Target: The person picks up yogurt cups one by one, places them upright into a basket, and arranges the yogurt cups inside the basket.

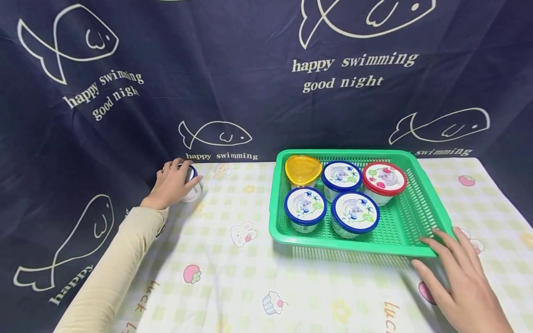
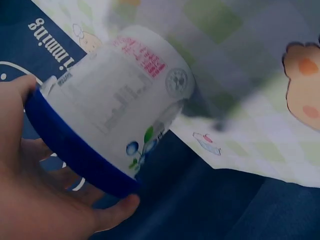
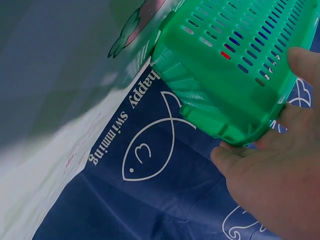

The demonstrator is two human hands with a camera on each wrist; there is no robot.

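My left hand (image 1: 172, 182) grips a white tub (image 2: 125, 85) by its blue lid (image 2: 75, 142), near the left back of the cloth. In the left wrist view the thumb and fingers spread around the lid's edge, and blueberries and red print show on the tub's side. At the front right corner of a green basket (image 1: 354, 249), my right hand (image 1: 466, 282) holds the rim, its thumb outside and fingertips over the edge. Inside stand several lidded tubs: blue-lidded tubs (image 1: 355, 212), a red-lidded tub (image 1: 384, 178) and a yellow-lidded tub (image 1: 303, 170).
A pale checked tablecloth (image 1: 233, 286) with cartoon prints covers the table. Behind it and along the left hangs a dark blue curtain (image 1: 233, 69) with white fish drawings. The tubs fill the basket's left and middle parts; bare mesh shows at its right.
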